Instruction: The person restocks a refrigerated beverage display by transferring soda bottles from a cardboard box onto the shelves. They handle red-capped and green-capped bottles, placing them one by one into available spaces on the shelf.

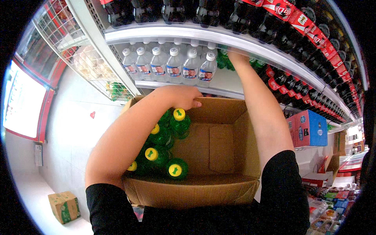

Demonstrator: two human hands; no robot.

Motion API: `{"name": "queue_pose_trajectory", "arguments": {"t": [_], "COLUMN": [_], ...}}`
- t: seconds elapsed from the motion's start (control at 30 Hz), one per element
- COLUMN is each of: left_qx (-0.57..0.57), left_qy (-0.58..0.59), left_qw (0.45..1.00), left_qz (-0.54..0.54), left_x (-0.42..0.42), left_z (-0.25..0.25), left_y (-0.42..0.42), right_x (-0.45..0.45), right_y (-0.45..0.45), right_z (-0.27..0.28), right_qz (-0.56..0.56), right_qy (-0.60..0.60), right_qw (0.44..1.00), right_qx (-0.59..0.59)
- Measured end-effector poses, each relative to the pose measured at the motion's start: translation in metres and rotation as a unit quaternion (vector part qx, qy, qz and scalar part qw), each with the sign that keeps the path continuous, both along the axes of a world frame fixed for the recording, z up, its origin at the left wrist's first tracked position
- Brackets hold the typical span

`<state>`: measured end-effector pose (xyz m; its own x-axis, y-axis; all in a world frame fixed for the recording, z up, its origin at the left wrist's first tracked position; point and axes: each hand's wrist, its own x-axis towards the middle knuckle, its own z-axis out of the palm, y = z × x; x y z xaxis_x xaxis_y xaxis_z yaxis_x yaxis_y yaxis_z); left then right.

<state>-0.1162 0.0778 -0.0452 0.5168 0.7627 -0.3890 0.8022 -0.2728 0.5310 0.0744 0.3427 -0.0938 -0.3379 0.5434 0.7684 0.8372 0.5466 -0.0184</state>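
An open cardboard box (194, 192) sits against my body, below the shelf. Several green plastic bottles (179, 124) with yellow caps stand in its left half; its right half shows the bare bottom. My left hand (188, 97) grips the box's far rim, with the thumb on the inside. Reaching up onto the lower shelf (224, 77), my right hand (237, 57) is among green bottles (223, 58) there. The shelf above hides its fingers, so I cannot see whether it holds one.
Clear labelled bottles (173, 66) stand in rows to the left of my right hand. Dark cola bottles (205, 11) fill the upper shelf. A wire rack (88, 44) borders the left. A pink-and-blue carton (311, 129) lies right; a small taped box (64, 207) is on the floor.
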Motion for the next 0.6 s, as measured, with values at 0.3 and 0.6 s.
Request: {"name": "queue_pose_trajectory", "arguments": {"t": [0.3, 0.6], "left_qx": [0.025, 0.05], "left_qy": [0.006, 0.022], "left_qw": [1.0, 0.998], "left_qz": [-0.012, -0.027], "left_x": [0.007, -0.016], "left_z": [-0.002, -0.016], "left_y": [-0.004, -0.014], "right_x": [-0.026, -0.035], "right_y": [-0.127, -0.295], "right_z": [0.076, 0.158], "right_qz": [-0.043, 0.363], "right_qy": [-0.196, -0.234], "right_qw": [0.893, 0.816], "right_qx": [-0.403, -0.384]}}
